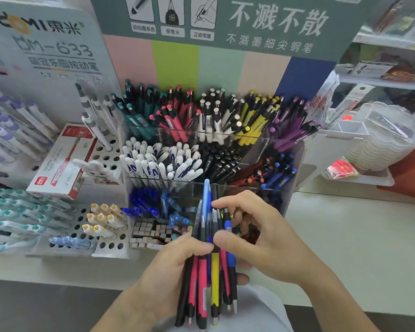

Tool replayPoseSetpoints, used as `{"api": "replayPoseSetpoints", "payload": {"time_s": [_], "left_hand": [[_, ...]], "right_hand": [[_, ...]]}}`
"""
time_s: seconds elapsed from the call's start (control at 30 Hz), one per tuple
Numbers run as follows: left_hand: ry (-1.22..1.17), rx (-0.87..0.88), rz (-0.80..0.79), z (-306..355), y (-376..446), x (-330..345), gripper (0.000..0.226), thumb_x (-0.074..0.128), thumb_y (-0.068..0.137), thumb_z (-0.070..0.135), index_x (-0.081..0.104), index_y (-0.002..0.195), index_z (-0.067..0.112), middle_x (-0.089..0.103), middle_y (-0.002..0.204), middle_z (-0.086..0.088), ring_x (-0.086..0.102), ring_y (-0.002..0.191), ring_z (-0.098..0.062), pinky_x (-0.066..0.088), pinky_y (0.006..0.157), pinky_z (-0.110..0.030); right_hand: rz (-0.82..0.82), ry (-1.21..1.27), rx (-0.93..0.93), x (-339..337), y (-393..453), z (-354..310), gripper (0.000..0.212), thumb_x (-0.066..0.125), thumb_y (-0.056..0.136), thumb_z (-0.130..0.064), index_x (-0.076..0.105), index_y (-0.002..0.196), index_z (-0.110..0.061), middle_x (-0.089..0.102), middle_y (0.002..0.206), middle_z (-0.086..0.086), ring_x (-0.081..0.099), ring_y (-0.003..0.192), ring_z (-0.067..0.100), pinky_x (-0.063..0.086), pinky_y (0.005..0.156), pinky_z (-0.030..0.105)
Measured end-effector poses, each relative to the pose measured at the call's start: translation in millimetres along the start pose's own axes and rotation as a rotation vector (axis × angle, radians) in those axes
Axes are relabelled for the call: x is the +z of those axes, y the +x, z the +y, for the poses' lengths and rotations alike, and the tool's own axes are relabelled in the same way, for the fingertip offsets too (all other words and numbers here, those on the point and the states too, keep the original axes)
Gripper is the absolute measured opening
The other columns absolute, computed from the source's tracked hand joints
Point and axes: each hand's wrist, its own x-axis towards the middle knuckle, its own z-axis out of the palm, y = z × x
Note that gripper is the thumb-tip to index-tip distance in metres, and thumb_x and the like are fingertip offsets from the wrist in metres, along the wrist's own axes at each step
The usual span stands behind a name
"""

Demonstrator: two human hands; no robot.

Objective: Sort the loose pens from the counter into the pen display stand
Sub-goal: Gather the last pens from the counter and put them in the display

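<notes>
My left hand grips a bundle of loose pens with pink, yellow, blue and black barrels, held upright in front of the stand. My right hand pinches one pen among the tops of the bundle between thumb and forefinger; a light blue pen sticks up highest. Behind stands the clear tiered pen display stand, its compartments sorted by colour: teal, pink, white, yellow and purple at the back, white-capped and black pens in the middle, blue pens in front.
A white peg-hole rack with more pens stands on the left, with a red-and-white pen box lying on it. A stack of clear scalloped plastic trays sits at the right. The pale counter stretches to the right of my hands.
</notes>
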Motion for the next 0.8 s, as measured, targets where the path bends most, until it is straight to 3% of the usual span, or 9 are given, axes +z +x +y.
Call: {"api": "replayPoseSetpoints", "payload": {"time_s": [0.07, 0.1, 0.17, 0.3, 0.47, 0.53, 0.63, 0.7, 0.8], "left_hand": [[0.001, -0.01, 0.085, 2.2, 4.8, 9.9, 0.034, 0.045, 0.081, 0.002, 0.077, 0.083, -0.007, 0.07, 0.065, -0.024, 0.071, 0.054, -0.029, 0.06, 0.054, -0.04], [-0.027, -0.032, 0.101, 4.1, 8.7, 16.3, 0.037, 0.043, 0.077, 0.005, 0.077, 0.067, -0.005, 0.068, 0.065, -0.026, 0.068, 0.05, -0.034, 0.056, 0.043, -0.036], [-0.052, 0.018, 0.113, 1.3, 11.5, 18.1, 0.039, 0.042, 0.075, 0.008, 0.074, 0.055, -0.002, 0.066, 0.059, -0.024, 0.065, 0.043, -0.032, 0.051, 0.036, -0.031], [-0.046, -0.021, 0.078, -3.3, 20.3, 6.2, 0.041, 0.042, 0.078, 0.014, 0.079, 0.064, 0.002, 0.071, 0.068, -0.022, 0.07, 0.053, -0.031, 0.056, 0.046, -0.032], [0.056, -0.027, 0.07, -5.4, 24.9, 0.4, 0.035, 0.063, 0.08, 0.027, 0.078, 0.1, 0.002, 0.068, 0.105, -0.035, 0.07, 0.083, -0.043, 0.06, 0.075, -0.047], [0.058, -0.013, 0.082, -7.1, 27.5, -1.9, 0.041, 0.054, 0.085, 0.042, 0.08, 0.1, 0.014, 0.067, 0.114, -0.033, 0.068, 0.086, -0.041, 0.058, 0.086, -0.052], [0.05, 0.006, 0.078, -6.7, 28.0, 2.4, 0.045, 0.044, 0.083, 0.048, 0.082, 0.09, 0.025, 0.065, 0.117, -0.034, 0.069, 0.08, -0.038, 0.056, 0.086, -0.051], [0.064, 0.013, 0.073, -8.0, 29.3, 2.4, 0.047, 0.042, 0.086, 0.049, 0.083, 0.087, 0.025, 0.069, 0.108, -0.033, 0.07, 0.077, -0.035, 0.059, 0.082, -0.048], [0.049, 0.035, 0.078, -12.1, 32.6, -3.9, 0.055, 0.043, 0.094, 0.06, 0.081, 0.099, 0.02, 0.07, 0.1, -0.028, 0.071, 0.08, -0.032, 0.06, 0.078, -0.045]], "right_hand": [[-0.025, -0.045, -0.004, -1.4, -1.0, 1.2, 0.037, 0.08, 0.082, -0.046, 0.062, 0.114, -0.046, 0.054, 0.104, -0.012, 0.055, 0.092, 0.016, 0.047, 0.076, 0.02], [-0.034, -0.05, 0.002, -2.5, -1.3, 1.4, 0.037, 0.082, 0.08, -0.045, 0.061, 0.111, -0.045, 0.054, 0.103, -0.013, 0.055, 0.092, 0.016, 0.047, 0.076, 0.019], [-0.051, -0.056, 0.008, -6.4, -1.7, 0.6, 0.036, 0.083, 0.08, -0.043, 0.059, 0.106, -0.042, 0.055, 0.101, -0.015, 0.056, 0.088, 0.013, 0.045, 0.073, 0.018], [-0.087, -0.005, -0.001, -13.1, -4.1, -1.2, 0.034, 0.084, 0.082, -0.035, 0.057, 0.104, -0.037, 0.058, 0.1, -0.012, 0.059, 0.075, 0.002, 0.047, 0.072, 0.025], [-0.107, -0.173, -0.09, -7.6, -1.7, -0.7, 0.043, 0.075, 0.088, -0.039, 0.062, 0.128, -0.042, 0.054, 0.106, -0.02, 0.052, 0.114, 0.009, 0.043, 0.092, 0.02], [-0.134, -0.221, -0.09, -6.4, -0.2, -0.5, 0.045, 0.07, 0.089, -0.045, 0.06, 0.133, -0.043, 0.049, 0.107, -0.021, 0.048, 0.117, 0.008, 0.042, 0.094, 0.02], [-0.073, -0.283, -0.154, -3.8, 1.9, -1.5, 0.039, 0.071, 0.086, -0.049, 0.064, 0.123, -0.041, 0.045, 0.108, -0.019, 0.044, 0.115, 0.009, 0.039, 0.094, 0.018], [-0.021, -0.28, -0.189, -1.8, 4.3, -3.3, 0.032, 0.077, 0.085, -0.047, 0.067, 0.113, -0.037, 0.047, 0.107, -0.018, 0.043, 0.112, 0.01, 0.037, 0.093, 0.018], [0.01, -0.24, -0.238, -3.2, 6.1, -4.1, 0.027, 0.082, 0.083, -0.04, 0.069, 0.104, -0.031, 0.055, 0.101, -0.019, 0.047, 0.106, 0.012, 0.04, 0.09, 0.02]]}}
